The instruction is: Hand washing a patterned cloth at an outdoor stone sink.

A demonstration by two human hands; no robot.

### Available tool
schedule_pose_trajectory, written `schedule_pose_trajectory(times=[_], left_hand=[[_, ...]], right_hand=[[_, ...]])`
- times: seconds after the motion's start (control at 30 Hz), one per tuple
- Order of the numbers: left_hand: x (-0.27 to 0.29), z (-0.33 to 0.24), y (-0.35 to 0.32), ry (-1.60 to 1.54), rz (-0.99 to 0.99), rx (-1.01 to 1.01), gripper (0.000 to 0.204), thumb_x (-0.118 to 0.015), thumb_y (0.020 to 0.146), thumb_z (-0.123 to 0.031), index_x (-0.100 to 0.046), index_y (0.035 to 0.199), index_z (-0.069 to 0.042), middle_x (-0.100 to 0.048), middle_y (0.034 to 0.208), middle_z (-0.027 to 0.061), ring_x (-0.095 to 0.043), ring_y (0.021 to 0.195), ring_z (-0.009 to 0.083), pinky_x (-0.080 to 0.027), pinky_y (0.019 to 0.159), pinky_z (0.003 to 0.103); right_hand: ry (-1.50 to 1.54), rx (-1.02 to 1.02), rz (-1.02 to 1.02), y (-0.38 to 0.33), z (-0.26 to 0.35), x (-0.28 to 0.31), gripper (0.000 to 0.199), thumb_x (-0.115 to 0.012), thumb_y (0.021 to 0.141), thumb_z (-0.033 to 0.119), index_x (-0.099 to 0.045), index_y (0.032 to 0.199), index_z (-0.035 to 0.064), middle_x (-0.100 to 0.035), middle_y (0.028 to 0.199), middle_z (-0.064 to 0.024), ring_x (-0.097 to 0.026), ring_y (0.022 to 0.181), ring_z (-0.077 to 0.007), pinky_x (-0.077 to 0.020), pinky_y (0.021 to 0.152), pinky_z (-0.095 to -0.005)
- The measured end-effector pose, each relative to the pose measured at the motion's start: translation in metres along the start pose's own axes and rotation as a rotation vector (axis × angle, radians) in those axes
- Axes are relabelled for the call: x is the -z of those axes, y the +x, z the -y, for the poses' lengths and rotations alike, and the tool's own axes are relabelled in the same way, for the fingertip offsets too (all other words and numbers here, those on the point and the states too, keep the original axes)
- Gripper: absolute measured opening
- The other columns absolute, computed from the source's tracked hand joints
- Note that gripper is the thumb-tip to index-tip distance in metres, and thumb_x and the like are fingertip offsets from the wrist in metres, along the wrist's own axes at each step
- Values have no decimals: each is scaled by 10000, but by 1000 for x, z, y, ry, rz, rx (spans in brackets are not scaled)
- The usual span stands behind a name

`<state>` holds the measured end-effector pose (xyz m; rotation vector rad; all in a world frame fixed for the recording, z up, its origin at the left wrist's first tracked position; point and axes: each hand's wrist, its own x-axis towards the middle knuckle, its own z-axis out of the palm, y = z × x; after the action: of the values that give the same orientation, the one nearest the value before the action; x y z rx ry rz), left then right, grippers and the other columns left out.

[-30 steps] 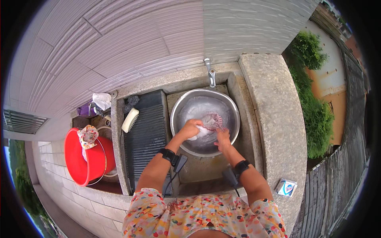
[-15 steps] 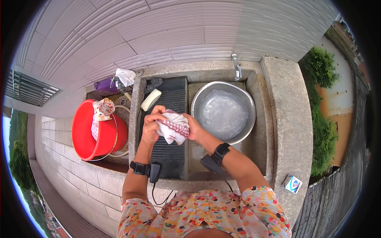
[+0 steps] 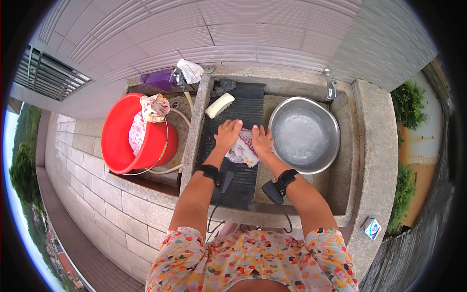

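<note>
A soft white cloth with a red checked pattern (image 3: 243, 148) lies in a crumpled heap on the black ridged washboard (image 3: 233, 182), just left of the round silver metal basin (image 3: 276, 155) of cloudy water. The left hand (image 3: 228, 134) rests on the cloth's upper left side, and the right hand (image 3: 262, 140) touches its right side. Both hands have their fingers stretched out, not balled up; I cannot tell if either one pinches the cloth. The cloth looks light and floppy, and it is probably wet and a bit slippery, but not easy to break. Good places to hold it seem to be its two side edges, or the loose bottom corner. That corner points toward the person. Its long way seems to run from the wall side toward the person, but the hands hide some edges.
</note>
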<state>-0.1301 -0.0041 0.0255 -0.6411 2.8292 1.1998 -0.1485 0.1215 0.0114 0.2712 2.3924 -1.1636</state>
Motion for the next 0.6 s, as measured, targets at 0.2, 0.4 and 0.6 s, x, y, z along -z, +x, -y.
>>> schedule_pose_trajectory(times=[0.2, 0.4, 0.6], left_hand=[[8, 14, -54, 113, 294, -153, 345, -409, 850, -372, -547, 996, -91, -496, 1127, 69, -338, 1177, 296, -239, 921, 515], [-3, 60, -118, 28, 63, -507, 194, -469, 795, -156, -505, 951, -47, -441, 1117, 136, -336, 1146, 315, -190, 947, 522], [4, 54, -66, 204, 88, -712, 116, -485, 702, -167, -488, 751, -63, -527, 824, 73, -473, 853, 278, -318, 789, 434]], right_hand=[[232, 561, -95, -52, -42, -24, 412, -365, 858, 384, -478, 1125, 92, -376, 1274, -88, -259, 1190, -370, -123, 950, -580], [-136, 894, -140, -97, -62, -30, 189, -461, 805, 183, -516, 945, 68, -489, 1110, -106, -326, 1120, -347, -186, 920, -510], [-316, 738, 20, -57, -36, -29, 146, -487, 774, 177, -521, 879, 81, -496, 958, -92, -403, 972, -286, -250, 845, -468]])
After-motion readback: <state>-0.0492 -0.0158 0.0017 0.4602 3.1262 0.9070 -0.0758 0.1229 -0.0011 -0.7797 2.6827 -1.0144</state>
